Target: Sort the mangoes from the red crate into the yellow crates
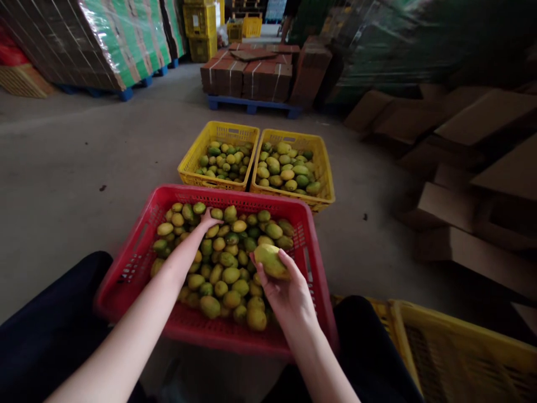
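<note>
A concrete floor (104, 151) is stretching across a dim storage hall, and film-wrapped green stacks (121, 39) are standing on blue pallets at the far left. Straight ahead, strapped cardboard bundles (229, 78) are resting on a low blue pallet (254, 106), while yellow crates (201, 25) are standing piled behind them. Along the right, open cardboard boxes (448, 207) are lying heaped in shadow.

In front of the person, between two dark-trousered knees, a red plastic crate (121, 299) is holding a broad layer of lemons (230, 275), their skins ranging from yellow to deep green. Just beyond its far rim, a left yellow crate (188, 164) and a right yellow crate (326, 170) are sitting side by side, both also containing lemons. Another yellow crate (461, 330) is showing at the lower right, beside the right knee.

The right hand (289, 291) is gripping a large yellow-green lemon (272, 261), its fingers closing around the fruit and holding it above the near right part of the red plastic crate. The left hand (207, 219) is resting among the lemons near the far rim, its fingers spreading beside a greenish one; whether they are grasping it, I cannot tell.
</note>
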### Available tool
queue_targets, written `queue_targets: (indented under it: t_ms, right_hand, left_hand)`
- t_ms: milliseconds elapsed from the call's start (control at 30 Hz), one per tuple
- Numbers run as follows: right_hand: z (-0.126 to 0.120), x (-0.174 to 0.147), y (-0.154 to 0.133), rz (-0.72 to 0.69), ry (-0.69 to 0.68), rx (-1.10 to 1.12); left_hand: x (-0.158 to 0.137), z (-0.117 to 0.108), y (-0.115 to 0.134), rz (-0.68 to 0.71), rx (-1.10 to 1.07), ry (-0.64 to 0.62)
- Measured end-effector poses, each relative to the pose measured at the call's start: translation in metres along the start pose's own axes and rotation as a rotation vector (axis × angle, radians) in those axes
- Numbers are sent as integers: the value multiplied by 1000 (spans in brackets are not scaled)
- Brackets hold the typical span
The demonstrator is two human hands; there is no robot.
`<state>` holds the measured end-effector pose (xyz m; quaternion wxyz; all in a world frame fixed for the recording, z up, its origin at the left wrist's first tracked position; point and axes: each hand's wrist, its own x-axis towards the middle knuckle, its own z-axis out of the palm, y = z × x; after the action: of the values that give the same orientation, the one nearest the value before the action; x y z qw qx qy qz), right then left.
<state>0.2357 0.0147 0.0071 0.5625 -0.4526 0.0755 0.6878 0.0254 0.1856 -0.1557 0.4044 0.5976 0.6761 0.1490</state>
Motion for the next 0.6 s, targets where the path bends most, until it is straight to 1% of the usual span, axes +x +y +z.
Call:
queue_targets:
  t_ms: [100, 167, 200, 267, 333, 367, 467, 533, 600]
  right_hand:
    - [3, 0, 0, 23, 23, -6]
    - [6, -1, -1, 8, 25, -29]
    - [7, -2, -1, -3, 11, -49]
    - [9, -4, 0, -16, -53, -110]
    - [11, -7, 2, -38, -143, -182]
    - [12, -9, 4, -60, -185, -215]
    - [14, -11, 12, -138, -290, -295]
    - [16, -11, 19, -156, -345, -350]
    - [16, -12, 28, -183, -376, -421]
  left_hand:
    - [-3, -1, 8, -63, 114, 123]
    - [-9, -7, 12, -70, 129, 176]
    - [-14, -12, 14, -79, 65, 196]
    - [-28, -26, 17, -123, -178, 199]
    - [-47, -43, 23, -167, -443, 141]
    - [-60, -52, 27, -179, -532, 97]
    - [-108, -78, 38, -156, -655, -7]
    - [-144, -90, 43, -128, -830, -135]
    - [-178, -96, 43, -94, -1073, -316]
